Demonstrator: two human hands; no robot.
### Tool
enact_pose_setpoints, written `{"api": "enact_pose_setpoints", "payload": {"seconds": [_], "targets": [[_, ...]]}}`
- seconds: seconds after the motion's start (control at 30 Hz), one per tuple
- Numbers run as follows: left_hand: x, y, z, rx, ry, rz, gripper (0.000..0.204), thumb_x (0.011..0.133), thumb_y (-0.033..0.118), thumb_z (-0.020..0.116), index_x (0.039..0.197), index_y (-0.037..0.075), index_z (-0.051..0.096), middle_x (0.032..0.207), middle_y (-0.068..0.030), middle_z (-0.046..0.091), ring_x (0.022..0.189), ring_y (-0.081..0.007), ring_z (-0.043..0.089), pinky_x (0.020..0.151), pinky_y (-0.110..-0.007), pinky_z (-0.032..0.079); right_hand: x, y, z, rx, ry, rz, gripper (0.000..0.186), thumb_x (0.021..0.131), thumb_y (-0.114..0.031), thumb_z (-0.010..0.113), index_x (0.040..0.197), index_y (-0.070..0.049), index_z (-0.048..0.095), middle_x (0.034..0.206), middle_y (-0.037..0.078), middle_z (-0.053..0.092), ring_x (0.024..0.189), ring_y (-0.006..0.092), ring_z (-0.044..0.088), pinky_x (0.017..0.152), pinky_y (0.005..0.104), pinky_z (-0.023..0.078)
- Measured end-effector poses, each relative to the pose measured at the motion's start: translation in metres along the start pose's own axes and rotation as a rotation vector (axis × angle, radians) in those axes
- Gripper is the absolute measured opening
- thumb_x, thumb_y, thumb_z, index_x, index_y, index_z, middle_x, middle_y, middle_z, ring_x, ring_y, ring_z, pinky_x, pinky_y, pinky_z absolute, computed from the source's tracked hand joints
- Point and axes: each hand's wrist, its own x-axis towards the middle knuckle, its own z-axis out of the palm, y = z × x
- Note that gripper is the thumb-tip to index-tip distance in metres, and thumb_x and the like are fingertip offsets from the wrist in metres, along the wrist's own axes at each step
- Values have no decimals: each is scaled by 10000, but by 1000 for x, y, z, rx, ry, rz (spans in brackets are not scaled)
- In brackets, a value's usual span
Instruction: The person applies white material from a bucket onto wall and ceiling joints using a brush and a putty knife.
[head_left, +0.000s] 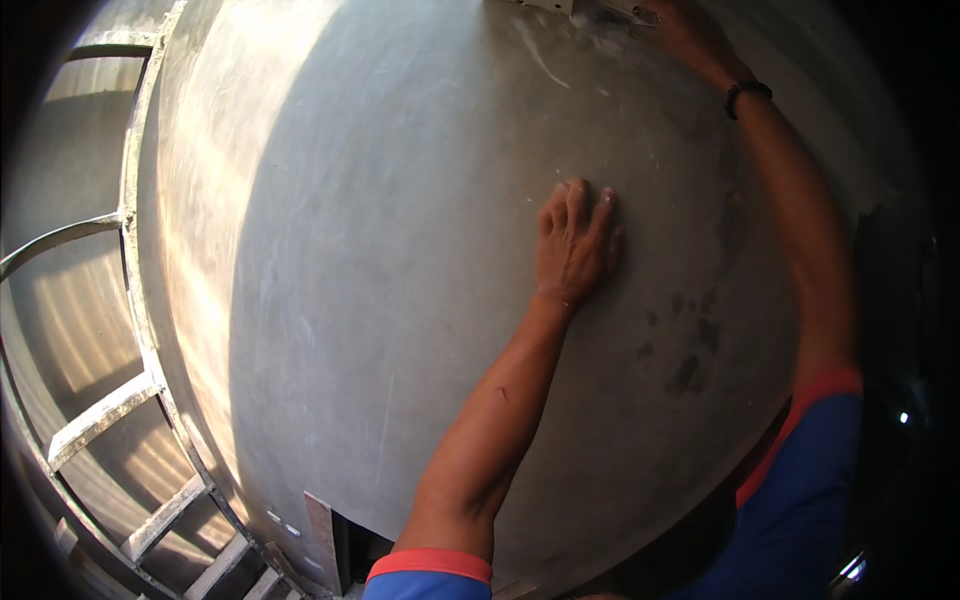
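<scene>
My left hand (578,240) leans on the smooth grey wall (400,220) with its palm down, fingers stretched and slightly bent, and nothing in it. At the top of the view my right hand (690,38) is raised, wearing a dark bead bracelet (748,92). Its fingers close near a small pale piece (643,15), partly cut off by the picture's edge; what exactly they grip I cannot make out. Just left of it, a whitish box-like fitting (545,5) sits at the wall, also cut off. White scuffs mark the wall below the fitting.
A paint-spattered ladder (130,230) stands along the left side, beside a sunlit stretch of wall. Dark smudges (690,345) stain the wall to the right of my left arm. At the bottom, a narrow board (325,540) borders a dark opening. The far right is deep in shadow.
</scene>
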Motion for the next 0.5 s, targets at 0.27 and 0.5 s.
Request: {"api": "enact_pose_setpoints", "payload": {"seconds": [0.27,0.5], "targets": [[-1,3,1,10,12,-4,511,826,265,696,1297,145,538,1375,-160,388,1298,-394,360,1069,-486,293,2,-3,44,345,246,111,248,898,-23,570,1117,-13,684,1083,177,680,1035,316,637,925,397,499],[-3,3,1,13,8,6,504,833,271,687,1300,151,538,1373,-159,389,1294,-398,367,1070,-483,292,15,-17,55,337,267,169,248,917,-88,556,1116,-21,688,1114,181,676,1049,335,633,919,405,496]]}}
